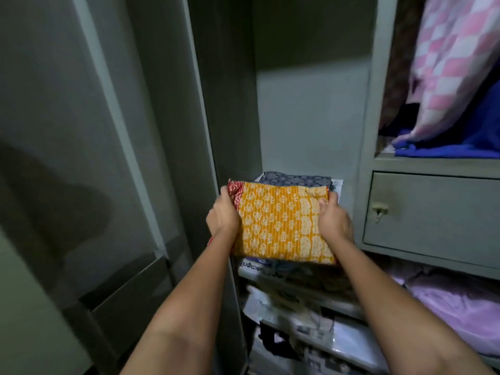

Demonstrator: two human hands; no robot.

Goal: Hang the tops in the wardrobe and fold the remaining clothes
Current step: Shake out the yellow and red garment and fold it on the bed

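Nearest the viewer, both bare forearms are reaching into the grey metal wardrobe [368, 109]. Left hand [223, 215] and right hand [334, 219] are each gripping an opposite side edge of the folded orange cloth with cream print and a red border [281, 226], holding it over a paper-lined shelf [253, 272]. Just beyond, a folded grey patterned cloth [295, 180] is lying. Far right, a pink-and-white checked blanket [454, 58] is hanging.
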